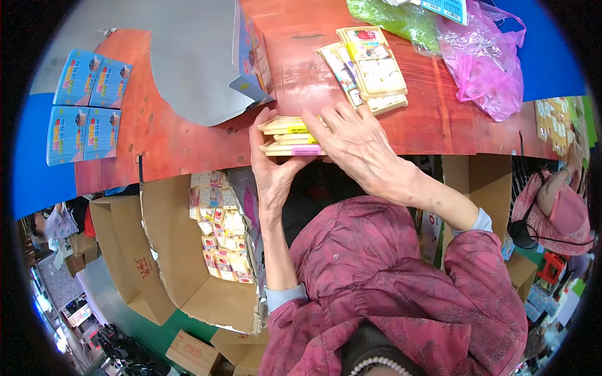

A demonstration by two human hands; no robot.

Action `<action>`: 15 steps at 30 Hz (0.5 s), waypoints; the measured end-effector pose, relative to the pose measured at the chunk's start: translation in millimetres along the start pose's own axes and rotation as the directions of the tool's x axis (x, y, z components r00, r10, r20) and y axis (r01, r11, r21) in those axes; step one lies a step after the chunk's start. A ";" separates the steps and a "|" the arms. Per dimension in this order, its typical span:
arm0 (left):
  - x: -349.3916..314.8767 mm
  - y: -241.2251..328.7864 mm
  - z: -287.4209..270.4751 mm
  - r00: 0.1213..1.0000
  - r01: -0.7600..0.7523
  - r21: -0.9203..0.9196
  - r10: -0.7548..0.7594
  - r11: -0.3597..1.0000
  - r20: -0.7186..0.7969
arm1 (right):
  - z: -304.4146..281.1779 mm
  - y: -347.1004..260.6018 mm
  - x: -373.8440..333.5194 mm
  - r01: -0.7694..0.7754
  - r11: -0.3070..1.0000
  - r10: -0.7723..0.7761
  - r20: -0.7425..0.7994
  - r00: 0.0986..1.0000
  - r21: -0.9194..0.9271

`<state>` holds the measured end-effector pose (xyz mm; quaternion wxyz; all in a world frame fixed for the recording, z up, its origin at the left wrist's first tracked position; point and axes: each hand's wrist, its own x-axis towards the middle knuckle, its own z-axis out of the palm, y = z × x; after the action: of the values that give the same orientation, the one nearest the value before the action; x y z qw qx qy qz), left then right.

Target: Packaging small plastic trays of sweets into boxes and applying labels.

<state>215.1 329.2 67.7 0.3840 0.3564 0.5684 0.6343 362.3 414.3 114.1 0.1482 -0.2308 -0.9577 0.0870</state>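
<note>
My left hand (273, 178) and my right hand (357, 143) hold a small stack of card packs (290, 138) between them at the table's near edge. The packs are cream-coloured and flat, seen edge-on, with yellow and purple paper bands. The left thumb and fingers clasp the stack's left end; the right fingers lie over its right side, covering part of it. Beyond my hands, more card packs (376, 69) with pictures lie in an overlapping pile. Just left of that pile stands a printed blue box (252, 59) with a large grey flap (194, 75) spread toward me.
Several small blue boxes (84, 106) lie at the left of the red table (439, 128). A pink plastic bag (486, 66) and a green bag (401, 22) lie far right. Below, a cardboard carton (182, 250) holds many card packs (222, 232). Another person (552, 207) sits at right.
</note>
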 end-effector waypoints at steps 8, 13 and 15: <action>14.4 -1.7 8.8 0.999 -0.049 0.019 0.049 0.999 0.015 | -8.3 24.5 12.0 0.093 0.988 -0.085 -0.065 0.994 0.124; 17.7 -2.4 7.7 1.000 -0.024 -0.103 0.025 0.994 0.004 | -23.8 47.6 -3.5 -0.068 0.780 0.295 -0.269 0.917 0.623; 16.8 -4.5 6.8 0.999 -0.034 -0.106 0.036 0.994 0.020 | -14.5 44.1 -13.2 -0.096 0.621 0.401 -0.210 0.892 0.778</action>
<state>213.9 347.5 64.2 0.3972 0.3526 0.5236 0.6661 396.6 448.4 114.2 0.3905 -0.2935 -0.7479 0.4494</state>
